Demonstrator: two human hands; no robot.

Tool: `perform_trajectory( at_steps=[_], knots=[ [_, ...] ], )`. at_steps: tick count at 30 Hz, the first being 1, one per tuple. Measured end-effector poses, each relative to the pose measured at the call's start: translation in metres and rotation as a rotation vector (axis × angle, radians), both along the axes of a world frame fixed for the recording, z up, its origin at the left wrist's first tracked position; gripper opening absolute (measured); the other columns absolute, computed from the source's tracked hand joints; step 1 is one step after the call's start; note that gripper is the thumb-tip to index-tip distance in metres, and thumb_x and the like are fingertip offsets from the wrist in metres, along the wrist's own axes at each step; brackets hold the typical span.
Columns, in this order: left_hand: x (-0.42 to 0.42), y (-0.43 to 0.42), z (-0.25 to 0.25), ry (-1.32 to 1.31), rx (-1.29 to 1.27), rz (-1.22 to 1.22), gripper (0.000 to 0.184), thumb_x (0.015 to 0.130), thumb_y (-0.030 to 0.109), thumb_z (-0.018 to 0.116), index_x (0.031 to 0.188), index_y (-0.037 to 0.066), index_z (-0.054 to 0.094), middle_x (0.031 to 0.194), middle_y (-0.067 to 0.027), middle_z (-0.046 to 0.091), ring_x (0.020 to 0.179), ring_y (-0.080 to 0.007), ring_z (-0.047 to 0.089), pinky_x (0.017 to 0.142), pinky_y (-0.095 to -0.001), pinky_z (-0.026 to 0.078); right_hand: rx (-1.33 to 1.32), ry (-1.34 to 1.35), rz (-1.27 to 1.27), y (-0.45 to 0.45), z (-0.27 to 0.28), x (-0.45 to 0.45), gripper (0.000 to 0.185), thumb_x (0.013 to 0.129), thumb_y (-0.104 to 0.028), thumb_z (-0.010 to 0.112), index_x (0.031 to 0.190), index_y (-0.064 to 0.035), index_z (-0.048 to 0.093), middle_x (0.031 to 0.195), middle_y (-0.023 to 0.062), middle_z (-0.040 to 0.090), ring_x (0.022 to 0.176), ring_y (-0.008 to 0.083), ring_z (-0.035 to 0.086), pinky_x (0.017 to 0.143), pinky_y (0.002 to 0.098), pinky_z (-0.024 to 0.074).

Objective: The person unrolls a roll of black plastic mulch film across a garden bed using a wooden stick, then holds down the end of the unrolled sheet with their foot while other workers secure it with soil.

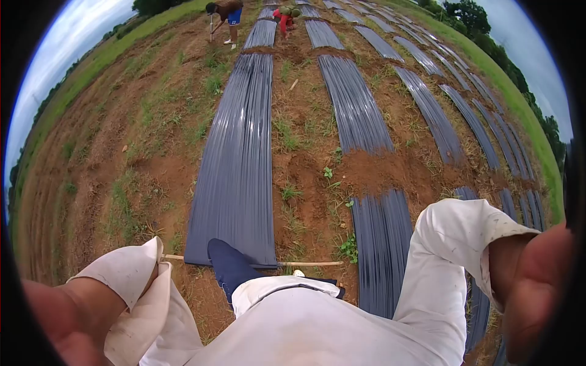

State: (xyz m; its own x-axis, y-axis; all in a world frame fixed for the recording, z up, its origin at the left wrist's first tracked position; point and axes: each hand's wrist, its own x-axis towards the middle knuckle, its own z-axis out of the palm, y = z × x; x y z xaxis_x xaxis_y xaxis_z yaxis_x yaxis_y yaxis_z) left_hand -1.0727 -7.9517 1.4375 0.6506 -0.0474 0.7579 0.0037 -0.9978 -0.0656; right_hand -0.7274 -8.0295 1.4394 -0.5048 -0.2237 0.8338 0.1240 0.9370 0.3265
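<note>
My left hand [61, 317] is at the lower left edge, close to the camera, its fingers cut off by the dark rim. On the opposite side, my right hand [537, 287] is also raised near the lens, with its fingers out of sight. Whether either holds anything cannot be seen. Between them, a long strip of dark plastic mulch film [235, 158] stretches away over the soil. A thin wooden stick [311, 264] lies across its near end, showing at both sides. My foot in a dark blue shoe [229, 262] rests on the film's near edge.
Farther strips of film [354, 104] run to the right, some crossed by mounds of soil [378, 171]. Up the field, one person [229, 13] holds a long tool, and another person in red [284, 21] bends over a strip. Weeds [349, 248] grow between rows.
</note>
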Motion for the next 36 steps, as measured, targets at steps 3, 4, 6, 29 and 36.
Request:
perform_trajectory(
  at_steps=[3,4,6,29,36],
  knots=[
    [0.002,-0.001,0.001,-0.074,-0.018,0.019,0.034,0.091,0.031,0.04,0.119,0.019,0.024,0.092,-0.0017,0.053,0.073,-0.0148,0.05,0.068,-0.0384,0.042,0.025,0.022,0.0,-0.002,0.003,0.004,0.058,0.077,-0.054,0.06,0.122,-0.0191,0.049,0.117,0.0043,0.051,0.081,0.0143,0.048,0.069,0.0342,0.036],
    [0.004,-0.003,0.002,-0.096,-0.022,0.018,0.033,0.091,0.03,0.041,0.118,0.019,0.026,0.092,-0.0023,0.053,0.073,-0.0153,0.051,0.067,-0.039,0.042,0.035,0.033,-0.001,-0.003,0.002,0.005,0.058,0.077,-0.054,0.06,0.122,-0.0191,0.049,0.117,0.0043,0.051,0.082,0.0143,0.048,0.069,0.0343,0.0359],
    [0.006,-0.007,0.002,-0.153,-0.009,0.022,0.029,0.09,0.028,0.043,0.114,0.017,0.03,0.093,-0.0035,0.053,0.074,-0.0163,0.051,0.066,-0.0401,0.042,0.071,0.046,0.004,-0.006,0.002,0.009,0.058,0.077,-0.054,0.06,0.122,-0.0191,0.049,0.117,0.0043,0.051,0.082,0.0143,0.048,0.07,0.0345,0.0358],
    [0.049,0.004,0.068,-0.468,-0.744,-0.673,0.02,0.091,0.013,0.047,0.072,0.008,0.053,0.074,-0.0008,0.054,0.084,-0.0187,0.054,0.084,-0.0423,0.042,0.172,0.183,0.193,0.034,0.033,0.017,0.052,0.078,-0.049,0.059,0.119,-0.0185,0.05,0.117,0.004,0.051,0.086,0.015,0.047,0.074,0.0368,0.0339],
    [0.141,0.054,-0.003,0.676,-1.335,-1.402,0.07,0.091,0.052,0.029,0.104,-0.013,0.055,0.103,-0.0356,0.053,0.101,-0.0446,0.053,0.091,-0.0489,0.038,0.121,0.219,0.22,0.04,0.036,0.01,0.05,0.078,-0.048,0.059,0.118,-0.0183,0.051,0.117,0.0039,0.051,0.087,0.0152,0.047,0.075,0.0375,0.0333]
  ],
)
